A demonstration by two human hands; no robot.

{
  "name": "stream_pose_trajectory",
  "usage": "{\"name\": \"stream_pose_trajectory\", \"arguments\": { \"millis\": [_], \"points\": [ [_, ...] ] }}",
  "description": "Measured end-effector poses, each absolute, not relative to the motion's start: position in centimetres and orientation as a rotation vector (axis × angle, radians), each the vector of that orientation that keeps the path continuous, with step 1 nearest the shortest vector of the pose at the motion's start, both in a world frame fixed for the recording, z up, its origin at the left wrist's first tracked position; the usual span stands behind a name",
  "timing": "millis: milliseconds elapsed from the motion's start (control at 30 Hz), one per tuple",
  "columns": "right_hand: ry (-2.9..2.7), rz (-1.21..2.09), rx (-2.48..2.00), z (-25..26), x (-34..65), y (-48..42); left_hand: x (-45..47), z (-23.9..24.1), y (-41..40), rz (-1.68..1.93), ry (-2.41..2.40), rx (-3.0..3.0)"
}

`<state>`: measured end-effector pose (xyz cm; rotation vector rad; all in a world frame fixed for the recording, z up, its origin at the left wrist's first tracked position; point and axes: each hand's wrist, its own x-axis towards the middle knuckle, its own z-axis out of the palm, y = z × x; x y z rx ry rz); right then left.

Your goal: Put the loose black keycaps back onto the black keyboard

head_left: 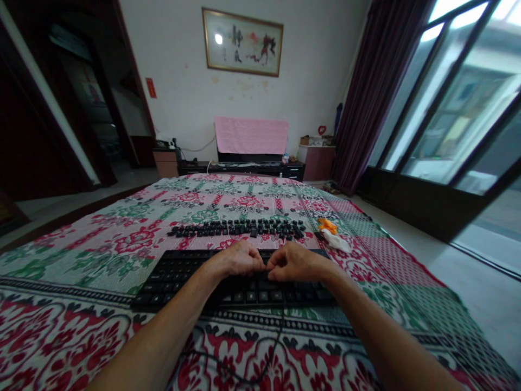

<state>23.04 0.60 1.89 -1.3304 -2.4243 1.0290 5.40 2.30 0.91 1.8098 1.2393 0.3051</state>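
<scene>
A black keyboard lies across the patterned bedspread in front of me, its cable curling towards me. Both hands are over its middle, fingertips nearly meeting. My left hand is closed, thumb and forefinger pinched at the keys; whatever is between them is too small to make out. My right hand is closed in a similar pinch just beside it, its fingertips also hiding what they hold. Beyond the keyboard, several loose black keycaps lie in rough rows.
An orange cloth or bag and a crumpled white tissue or cloth lie right of the keycaps. The red and green bedspread covers the surface. A pink cloth hangs over a screen at the far wall; glass doors stand at right.
</scene>
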Motion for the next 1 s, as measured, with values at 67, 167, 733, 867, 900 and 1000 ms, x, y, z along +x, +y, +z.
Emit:
{"name": "stream_pose_trajectory", "arguments": {
  "millis": [67, 167, 733, 867, 900, 1000],
  "points": [
    [-2.402, 1.083, -1.314, 1.9, 23.2, 0.7, 5.4, 1.1, 2.3, 0.318, 1.248, 1.789],
    [-2.403, 1.119, -1.287, 1.7, 23.4, 0.9, 5.3, 1.2, 2.3, 0.326, 1.251, 1.781],
    [-2.446, 1.000, -1.269, 1.5, 22.9, 0.8, 4.6, 1.3, 3.0, 0.435, 1.282, 1.810],
    [-2.466, 0.964, -1.292, 1.4, 22.6, 0.6, 4.4, 0.9, 3.2, 0.326, 1.180, 1.842],
    [-2.471, 0.954, -1.288, 1.4, 22.5, 0.5, 4.3, 0.9, 3.1, 0.303, 1.154, 1.853],
    [-2.483, 0.942, -1.263, 1.5, 22.4, 0.3, 4.3, 0.9, 3.0, 0.272, 1.116, 1.866]
  ]
}}
